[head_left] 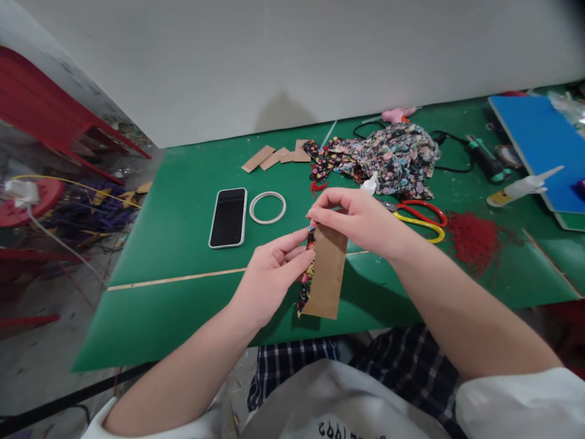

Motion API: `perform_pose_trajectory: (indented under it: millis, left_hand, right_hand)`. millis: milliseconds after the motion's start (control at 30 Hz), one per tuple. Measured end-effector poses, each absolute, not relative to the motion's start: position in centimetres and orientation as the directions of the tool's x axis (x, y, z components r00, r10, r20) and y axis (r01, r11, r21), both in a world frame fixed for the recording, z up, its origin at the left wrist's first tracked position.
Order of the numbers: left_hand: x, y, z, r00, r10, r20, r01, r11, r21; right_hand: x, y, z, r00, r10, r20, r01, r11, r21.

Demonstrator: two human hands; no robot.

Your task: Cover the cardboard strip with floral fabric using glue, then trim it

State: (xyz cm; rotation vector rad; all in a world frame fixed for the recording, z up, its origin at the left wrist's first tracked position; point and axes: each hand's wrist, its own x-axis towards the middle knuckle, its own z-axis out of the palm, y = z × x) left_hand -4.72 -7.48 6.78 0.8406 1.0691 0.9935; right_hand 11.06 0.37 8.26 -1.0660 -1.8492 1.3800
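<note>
cardboard strip (pixel 326 277) pinched between left hand (pixel 269 283) and right hand (pixel 359 219).

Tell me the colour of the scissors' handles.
Red and yellow, on the scissors; the head view shows them.

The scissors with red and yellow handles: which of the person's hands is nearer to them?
Right. The right hand sits just left of the scissors, almost touching them; the left hand is farther left and lower, holding the cardboard strip.
</note>
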Motion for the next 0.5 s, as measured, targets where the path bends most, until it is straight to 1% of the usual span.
perform_pose_trajectory:
  millis: [67,133,200,267,300,333,400,467,500]
  left_hand:
    - [-4.8,-7.3,6.7,0.138,0.940,-0.312,-0.225,0.336,0.914]
    - [-4.9,-7.1,6.4,0.095,0.941,-0.324,-0.235,0.338,0.911]
    - [-4.8,-6.7,6.1,0.038,0.945,-0.325,-0.267,0.323,0.908]
    - [-4.5,-6.2,5.8,-0.004,0.950,-0.313,-0.305,0.297,0.905]
    - [-4.3,-5.9,5.7,-0.013,0.952,-0.305,-0.324,0.284,0.902]
    - [-4.0,-5.7,5.7,-0.014,0.955,-0.296,-0.343,0.273,0.899]
    - [-3.2,-5.2,6.0,0.010,0.959,-0.282,-0.385,0.264,0.885]
    - [-2.4,-4.7,6.3,0.053,0.960,-0.275,-0.422,0.271,0.865]
    - [-2.1,-4.5,6.3,0.070,0.958,-0.277,-0.440,0.279,0.854]
  right_hand:
    - [11.4,0.4,7.9,-0.467,0.884,0.018,0.194,0.122,-0.973]
    - [11.9,0.2,7.2,-0.400,0.916,0.012,0.148,0.078,-0.986]
    - [12.4,-0.3,6.1,-0.343,0.938,-0.049,0.118,-0.009,-0.993]
    - [12.9,-1.3,4.8,-0.324,0.935,-0.142,0.086,-0.121,-0.989]
    - [13.1,-1.8,4.2,-0.328,0.927,-0.183,0.047,-0.178,-0.983]
    - [13.2,-2.4,3.6,-0.327,0.919,-0.219,-0.026,-0.240,-0.970]
    - [13.1,-3.3,2.7,-0.404,0.867,-0.293,-0.220,-0.403,-0.888]
    - [13.0,-4.0,2.2,-0.540,0.774,-0.330,-0.347,-0.562,-0.751]
    - [12.9,-4.2,2.1,-0.578,0.749,-0.323,-0.393,-0.603,-0.694]
